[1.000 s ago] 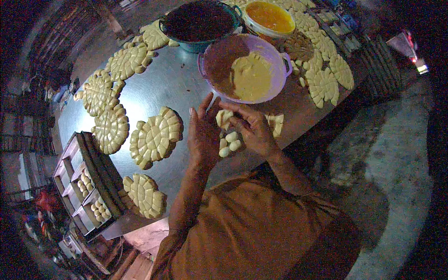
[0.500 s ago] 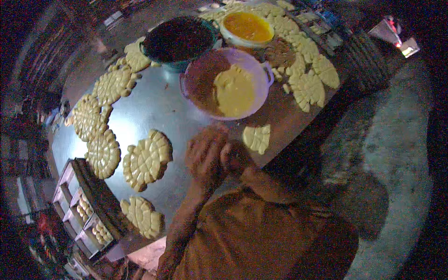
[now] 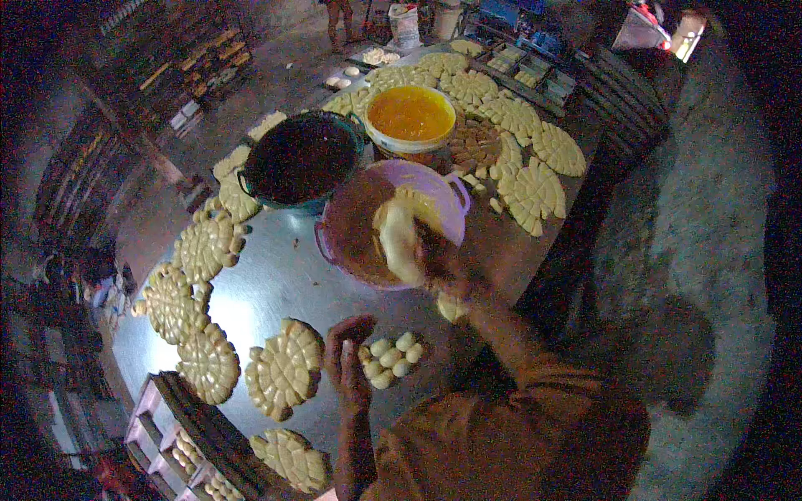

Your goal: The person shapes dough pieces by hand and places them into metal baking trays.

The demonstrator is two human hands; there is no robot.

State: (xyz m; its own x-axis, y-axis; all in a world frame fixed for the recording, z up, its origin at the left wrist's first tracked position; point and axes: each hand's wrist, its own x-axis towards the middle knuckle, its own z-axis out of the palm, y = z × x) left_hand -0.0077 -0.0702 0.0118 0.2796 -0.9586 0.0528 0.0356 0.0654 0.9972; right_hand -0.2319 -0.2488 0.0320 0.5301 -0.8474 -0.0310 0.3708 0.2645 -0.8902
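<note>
My right hand (image 3: 441,257), smeared by motion, is over the near right rim of a purple basin (image 3: 458,219). A pale, soft lump of dough or filling (image 3: 399,238) is in its grip, above the basin. My left hand (image 3: 349,355) is held open over the metal table (image 3: 305,267), its fingers stretched out and nothing in them. Beside it lies a small cluster of pale dough balls (image 3: 388,359). A flat round of segmented dough (image 3: 284,367) is on its other side. Part of a scored dough piece (image 3: 451,307) shows beneath my right forearm.
A dark green tub (image 3: 305,159) with dark contents and a white bucket (image 3: 409,117) of orange-yellow filling stand behind the basin. Segmented dough rounds (image 3: 209,365) line the left edge, others (image 3: 528,196) the right. A compartment tray (image 3: 188,451) with dough balls is near left.
My hands have parted. The right has moved up to the basin and now grips a pale lump; the left has opened beside the dough balls, which now show. The view has shifted.
</note>
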